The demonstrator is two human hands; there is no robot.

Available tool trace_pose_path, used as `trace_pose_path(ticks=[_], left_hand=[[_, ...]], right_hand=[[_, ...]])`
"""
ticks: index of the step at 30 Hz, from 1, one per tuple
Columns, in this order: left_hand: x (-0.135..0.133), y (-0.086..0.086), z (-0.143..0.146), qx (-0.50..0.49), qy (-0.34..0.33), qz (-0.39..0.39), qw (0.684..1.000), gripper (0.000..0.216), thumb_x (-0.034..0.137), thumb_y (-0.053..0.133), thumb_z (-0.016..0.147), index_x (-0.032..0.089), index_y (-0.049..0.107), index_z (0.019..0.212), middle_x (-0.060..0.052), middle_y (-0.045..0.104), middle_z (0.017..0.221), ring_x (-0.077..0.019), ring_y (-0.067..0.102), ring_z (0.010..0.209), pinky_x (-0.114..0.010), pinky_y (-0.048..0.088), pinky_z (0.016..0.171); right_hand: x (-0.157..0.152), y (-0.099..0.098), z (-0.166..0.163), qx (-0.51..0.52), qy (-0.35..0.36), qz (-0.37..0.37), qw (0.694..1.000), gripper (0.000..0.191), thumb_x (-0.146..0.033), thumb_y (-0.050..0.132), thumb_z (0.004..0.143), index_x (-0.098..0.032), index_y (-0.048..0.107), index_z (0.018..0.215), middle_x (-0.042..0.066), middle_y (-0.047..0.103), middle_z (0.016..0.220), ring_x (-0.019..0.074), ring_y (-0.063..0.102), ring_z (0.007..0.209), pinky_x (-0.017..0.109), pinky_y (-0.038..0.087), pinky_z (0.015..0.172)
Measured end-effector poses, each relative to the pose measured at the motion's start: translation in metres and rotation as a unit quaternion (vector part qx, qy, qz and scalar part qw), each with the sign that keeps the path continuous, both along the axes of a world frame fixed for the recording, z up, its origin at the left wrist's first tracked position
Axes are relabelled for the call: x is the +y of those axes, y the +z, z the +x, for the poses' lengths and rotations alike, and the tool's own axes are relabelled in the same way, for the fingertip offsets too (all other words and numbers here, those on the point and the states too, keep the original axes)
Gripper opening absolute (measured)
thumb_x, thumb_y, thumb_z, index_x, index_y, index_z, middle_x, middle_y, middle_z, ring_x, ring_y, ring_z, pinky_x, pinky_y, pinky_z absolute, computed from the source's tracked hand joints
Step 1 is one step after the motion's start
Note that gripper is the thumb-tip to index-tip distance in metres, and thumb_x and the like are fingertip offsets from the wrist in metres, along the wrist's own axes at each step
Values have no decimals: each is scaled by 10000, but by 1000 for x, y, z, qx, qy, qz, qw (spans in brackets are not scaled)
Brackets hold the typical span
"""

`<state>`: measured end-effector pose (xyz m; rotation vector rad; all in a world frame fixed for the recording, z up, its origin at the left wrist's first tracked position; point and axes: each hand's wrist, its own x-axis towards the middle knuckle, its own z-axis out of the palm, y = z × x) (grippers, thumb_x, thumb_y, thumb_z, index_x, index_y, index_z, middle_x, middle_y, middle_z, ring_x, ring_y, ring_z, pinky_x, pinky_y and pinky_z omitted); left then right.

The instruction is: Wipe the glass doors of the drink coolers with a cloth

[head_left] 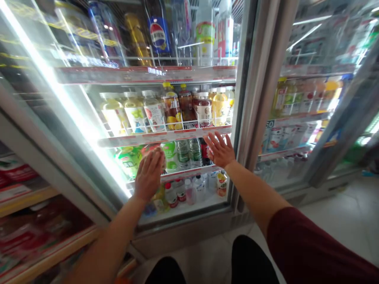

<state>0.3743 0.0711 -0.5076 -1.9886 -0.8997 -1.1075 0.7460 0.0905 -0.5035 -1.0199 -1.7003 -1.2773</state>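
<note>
I face a drinks cooler point(177, 75) with shelves of bottles. My left hand point(149, 174) reaches toward the third shelf, fingers together and slightly bent, in front of green-labelled bottles point(170, 156); it holds nothing that I can see. My right hand point(219, 150) is open with fingers spread, palm toward the dark bottle point(205, 152) near the cooler's right frame point(250, 130). Whether the hands rest on a glass door or reach inside cannot be told. The shelf above holds juice and tea bottles point(171, 108).
A bright light strip point(68, 106) runs down the cooler's left side. A second cooler point(304, 102) with more drinks stands on the right. Wooden shelves point(35, 197) with red packets are at the lower left. Grey floor tiles point(340, 221) lie to the right.
</note>
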Motion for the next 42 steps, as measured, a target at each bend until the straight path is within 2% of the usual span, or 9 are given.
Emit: trace_pose_path(ticks=[2,7,15,21,23,29,31,37,42], left_hand=[[3,4,-2,15,-3,-5,1000,452,207,529,1058,199,660,1491,-129,635,1550,-294,471,1575,-512,319,1362],[15,54,-13,-50,45,68,995,553,195,484,1047,113,556,1590,-194,490,1671,-336,337,1648,-590,256,1369],[-2,-12,-1,-31,3,-19,999,482,211,508,1024,168,671,1476,-175,632,1539,-351,468,1570,-583,311,1345],[11,45,-21,-98,72,41,992,592,223,483,1043,79,509,1617,-226,427,1705,-368,277,1664,-623,181,1376],[7,32,-17,-107,65,29,992,622,221,463,1060,76,434,1664,-239,364,1735,-367,214,1685,-628,180,1378],[-19,-74,1,-72,26,-20,997,610,187,505,1058,187,472,1667,-218,533,1628,-336,356,1640,-565,288,1368],[-15,-72,-3,-75,25,-14,997,619,181,510,1050,218,481,1666,-203,549,1619,-332,364,1637,-588,253,1376],[7,-13,-10,-123,61,6,990,669,208,471,1070,160,347,1726,-235,358,1738,-351,187,1696,-648,141,1383],[-14,-62,10,-88,57,4,995,679,209,492,1076,118,322,1727,-280,420,1688,-363,230,1683,-615,266,1361]], right_hand=[[0,0,0,1,-3,3,1000,609,-337,540,1057,-295,486,1663,67,617,1629,276,505,1571,502,80,1391],[1,-2,1,15,8,-29,999,648,-345,526,1066,-327,410,1703,54,598,1649,274,500,1577,507,101,1391],[0,0,-1,15,19,-15,1000,660,-333,529,1063,-323,397,1709,53,617,1632,262,500,1578,487,75,1396],[-5,6,-3,-2,16,40,999,581,-304,525,1051,-248,528,1630,74,675,1567,245,522,1559,465,25,1404],[-5,5,-3,-4,11,39,999,560,-309,522,1055,-253,552,1612,71,676,1566,247,524,1557,469,28,1402],[-1,-1,-1,13,6,-30,999,631,-342,531,1060,-324,447,1685,53,602,1645,278,499,1578,507,113,1387],[1,-3,0,18,10,-53,998,663,-343,532,1061,-338,397,1709,54,577,1667,284,489,1586,519,133,1385],[2,-4,0,21,14,-44,999,635,-338,538,1060,-328,441,1688,57,591,1654,281,484,1589,522,96,1392],[0,-1,-1,13,16,-12,1000,614,-330,525,1065,-302,464,1675,64,608,1638,262,488,1585,504,70,1394]])
